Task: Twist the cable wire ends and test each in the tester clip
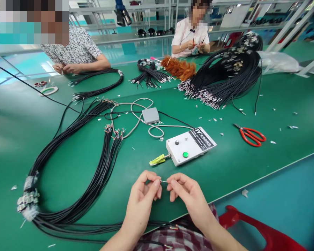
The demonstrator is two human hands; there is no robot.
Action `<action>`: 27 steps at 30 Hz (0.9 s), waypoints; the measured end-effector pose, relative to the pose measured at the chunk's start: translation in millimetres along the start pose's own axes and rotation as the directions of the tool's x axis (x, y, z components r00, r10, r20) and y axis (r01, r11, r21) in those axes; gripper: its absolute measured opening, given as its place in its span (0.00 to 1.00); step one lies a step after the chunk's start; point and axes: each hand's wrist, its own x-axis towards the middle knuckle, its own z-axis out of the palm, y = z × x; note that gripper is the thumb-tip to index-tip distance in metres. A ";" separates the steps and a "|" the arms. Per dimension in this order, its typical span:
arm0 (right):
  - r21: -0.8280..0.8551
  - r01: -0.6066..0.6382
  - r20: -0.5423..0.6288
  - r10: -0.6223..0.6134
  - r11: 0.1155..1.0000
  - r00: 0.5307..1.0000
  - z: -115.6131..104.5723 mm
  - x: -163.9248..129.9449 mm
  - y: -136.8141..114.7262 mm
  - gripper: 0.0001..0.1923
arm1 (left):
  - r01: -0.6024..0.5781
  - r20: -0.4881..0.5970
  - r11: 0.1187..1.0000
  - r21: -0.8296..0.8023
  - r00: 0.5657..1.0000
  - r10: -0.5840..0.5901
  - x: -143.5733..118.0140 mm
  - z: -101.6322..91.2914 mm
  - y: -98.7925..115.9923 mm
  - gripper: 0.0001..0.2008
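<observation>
Your left hand and right hand pinch the two ends of a thin wire tip between fingertips, just in front of the white control box, with the black cable bundle to its left

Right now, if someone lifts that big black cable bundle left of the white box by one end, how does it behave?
Likely floppy: the black cable bundle lies in a loose curved loop on the green table. Probably splays, since only tape wraps at one bend bind it. Its stripped ends look snag-prone.
</observation>
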 end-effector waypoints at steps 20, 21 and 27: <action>0.282 0.016 -0.040 -0.005 0.959 0.999 34.2 1.0 12.6 0.14 | 0.136 -0.042 0.946 -0.296 0.987 -0.156 -9.6 -0.9 8.5 0.10; 0.279 0.017 -0.043 -0.006 0.960 0.999 34.7 0.8 12.7 0.14 | 0.135 -0.042 0.944 -0.301 0.987 -0.154 -9.5 -0.9 8.5 0.10; 0.253 0.008 -0.067 0.009 0.967 0.998 34.4 -1.1 11.6 0.12 | 0.106 -0.061 0.943 -0.315 0.989 -0.132 -9.9 -1.0 7.5 0.10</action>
